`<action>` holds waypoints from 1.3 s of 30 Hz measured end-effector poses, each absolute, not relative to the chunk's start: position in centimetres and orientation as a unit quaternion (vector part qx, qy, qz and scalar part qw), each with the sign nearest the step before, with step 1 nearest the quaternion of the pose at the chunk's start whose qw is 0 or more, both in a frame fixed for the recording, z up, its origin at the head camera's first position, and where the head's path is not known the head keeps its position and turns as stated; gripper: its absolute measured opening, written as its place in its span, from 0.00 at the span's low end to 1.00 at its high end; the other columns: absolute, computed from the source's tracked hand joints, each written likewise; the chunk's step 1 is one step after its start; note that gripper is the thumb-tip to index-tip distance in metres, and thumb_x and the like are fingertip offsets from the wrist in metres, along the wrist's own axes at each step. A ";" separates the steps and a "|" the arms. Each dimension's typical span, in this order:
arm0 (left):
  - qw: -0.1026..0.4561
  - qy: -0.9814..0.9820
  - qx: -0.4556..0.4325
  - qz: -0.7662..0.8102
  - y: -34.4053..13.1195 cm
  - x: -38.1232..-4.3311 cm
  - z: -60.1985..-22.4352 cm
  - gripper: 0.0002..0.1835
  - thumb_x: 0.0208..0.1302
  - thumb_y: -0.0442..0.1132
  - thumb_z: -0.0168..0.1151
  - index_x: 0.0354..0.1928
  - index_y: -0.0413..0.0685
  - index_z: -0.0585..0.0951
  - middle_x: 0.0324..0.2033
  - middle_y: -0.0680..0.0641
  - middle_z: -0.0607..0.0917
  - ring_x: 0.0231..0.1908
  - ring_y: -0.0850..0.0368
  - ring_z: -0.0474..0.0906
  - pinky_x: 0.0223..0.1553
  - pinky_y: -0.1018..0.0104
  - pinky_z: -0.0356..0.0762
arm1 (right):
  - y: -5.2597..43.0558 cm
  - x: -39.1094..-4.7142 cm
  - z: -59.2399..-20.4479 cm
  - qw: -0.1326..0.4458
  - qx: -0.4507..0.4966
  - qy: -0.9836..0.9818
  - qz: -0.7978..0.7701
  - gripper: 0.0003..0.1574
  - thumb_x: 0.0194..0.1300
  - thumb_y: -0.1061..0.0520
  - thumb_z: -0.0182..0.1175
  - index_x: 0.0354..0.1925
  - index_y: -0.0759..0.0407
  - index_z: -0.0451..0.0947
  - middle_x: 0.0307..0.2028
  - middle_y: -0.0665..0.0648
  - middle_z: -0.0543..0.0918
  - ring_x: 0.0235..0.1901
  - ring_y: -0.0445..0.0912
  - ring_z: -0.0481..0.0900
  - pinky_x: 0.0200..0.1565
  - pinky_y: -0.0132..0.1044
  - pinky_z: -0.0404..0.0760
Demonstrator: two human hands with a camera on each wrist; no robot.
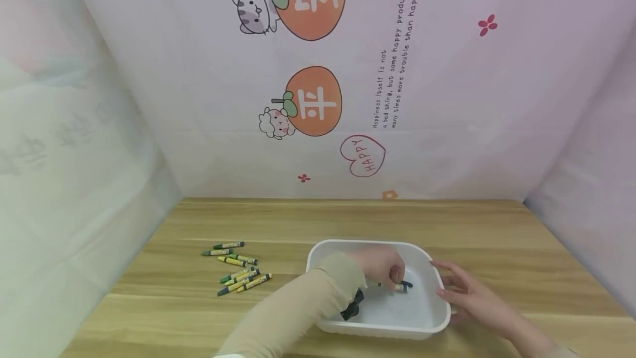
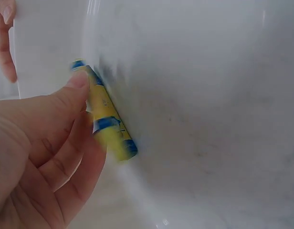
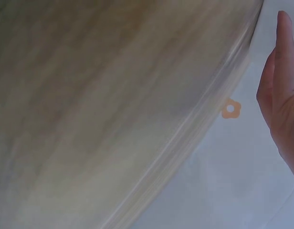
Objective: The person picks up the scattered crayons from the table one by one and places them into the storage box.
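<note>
My left hand (image 1: 385,264) reaches down inside a white plastic bin (image 1: 367,327). Between thumb and fingers it pinches a yellow crayon (image 2: 105,107) with blue bands, close over the bin's floor in the left wrist view. A dark blue tip shows alongside it in the head view. My right hand (image 1: 467,294) holds the bin's right rim, thumb tip over the edge and fingers along the outer wall. In the right wrist view, that hand (image 3: 283,90) appears at the right edge, and the bin is out of sight.
Left of the bin, several yellow and green crayons (image 1: 240,276) lie in a loose group on the wooden table (image 1: 278,214). A black device (image 1: 353,305) sits at the left wrist. Printed white cloth (image 1: 447,126) hangs behind the table and along both sides.
</note>
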State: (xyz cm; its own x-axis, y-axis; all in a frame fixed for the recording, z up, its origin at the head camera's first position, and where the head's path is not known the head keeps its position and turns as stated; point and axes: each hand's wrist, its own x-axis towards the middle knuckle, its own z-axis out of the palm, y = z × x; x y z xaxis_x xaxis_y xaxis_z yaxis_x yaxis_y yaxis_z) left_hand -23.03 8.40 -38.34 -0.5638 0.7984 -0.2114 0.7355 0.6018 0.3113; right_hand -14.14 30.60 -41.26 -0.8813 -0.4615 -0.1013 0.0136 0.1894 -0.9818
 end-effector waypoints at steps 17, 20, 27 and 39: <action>0.168 0.879 0.428 0.122 7.4 -23.7 -36.7 0.11 0.57 0.41 0.68 0.43 0.51 0.81 0.30 0.58 0.78 0.31 0.68 0.72 0.32 0.80 0.69 | 30.5 -14.1 -41.2 0.196 -0.156 0.741 -0.623 0.32 0.72 0.60 0.47 0.59 0.21 0.57 0.56 0.84 0.57 0.46 0.48 0.78 0.43 0.51 0.82; 0.174 0.876 0.427 0.143 6.4 -23.9 -35.9 0.12 0.58 0.40 0.67 0.45 0.49 0.81 0.31 0.57 0.79 0.32 0.68 0.72 0.33 0.80 0.70 | 30.5 -14.1 -41.1 0.196 -0.148 0.742 -0.624 0.32 0.72 0.60 0.48 0.59 0.21 0.58 0.56 0.84 0.57 0.46 0.48 0.78 0.43 0.51 0.82; 0.165 0.877 0.416 0.173 3.5 -24.1 -33.7 0.13 0.59 0.38 0.66 0.47 0.46 0.80 0.39 0.50 0.83 0.36 0.66 0.75 0.37 0.78 0.73 | 30.4 -14.1 -41.1 0.194 -0.150 0.740 -0.627 0.32 0.72 0.60 0.47 0.61 0.23 0.58 0.56 0.84 0.57 0.46 0.49 0.79 0.43 0.51 0.82; 0.142 0.878 0.401 0.220 -0.5 -23.9 -31.2 0.17 0.60 0.37 0.66 0.52 0.49 0.79 0.44 0.48 0.83 0.41 0.64 0.77 0.41 0.76 0.75 | 30.6 -14.2 -41.3 0.188 -0.153 0.744 -0.622 0.32 0.72 0.60 0.48 0.62 0.24 0.57 0.54 0.81 0.61 0.45 0.48 0.80 0.42 0.51 0.82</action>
